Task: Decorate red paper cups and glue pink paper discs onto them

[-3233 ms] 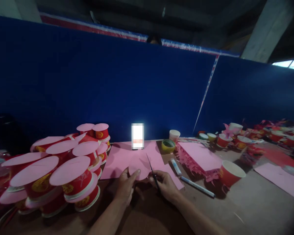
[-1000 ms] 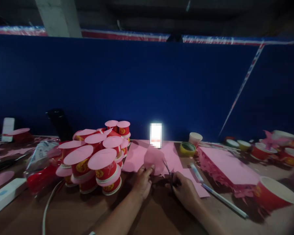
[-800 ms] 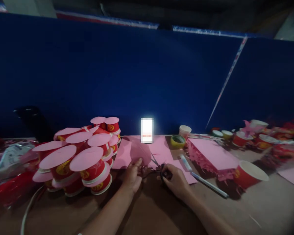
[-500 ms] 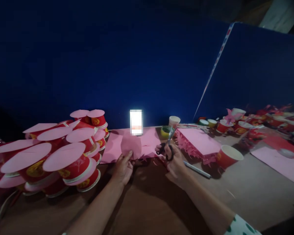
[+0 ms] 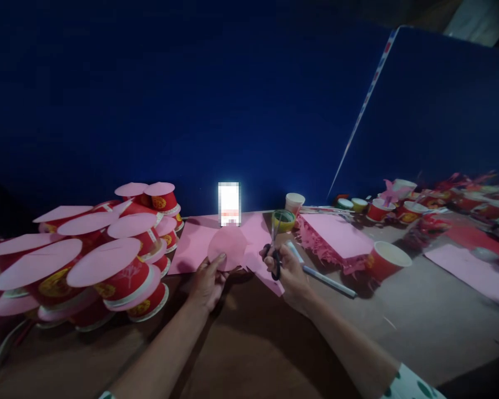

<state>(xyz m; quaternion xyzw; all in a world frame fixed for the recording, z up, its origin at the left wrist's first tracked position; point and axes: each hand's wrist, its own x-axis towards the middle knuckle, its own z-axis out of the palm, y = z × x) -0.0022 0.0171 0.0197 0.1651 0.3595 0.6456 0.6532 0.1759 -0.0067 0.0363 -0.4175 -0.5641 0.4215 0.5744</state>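
Observation:
My left hand pinches the lower left edge of a round pink paper piece, thumb on top. To its right, my right hand has its fingers in the black handles of a pair of scissors, whose blades point away from me. Beneath both lies pink paper on the brown table. A pink scrap sticks out beside my right hand. Just beyond the scissors is a roll of green-yellow tape.
Red cups topped with pink discs crowd the left. At right are a stack of pink sheets, a silver pen-like stick, a red cup and more craft pieces. A blue panel stands behind.
My right hand and the scissors have shifted slightly left, and the blades now overlap the tape roll. The round piece appears turned and flatter. A pink scrap now shows beside my right hand.

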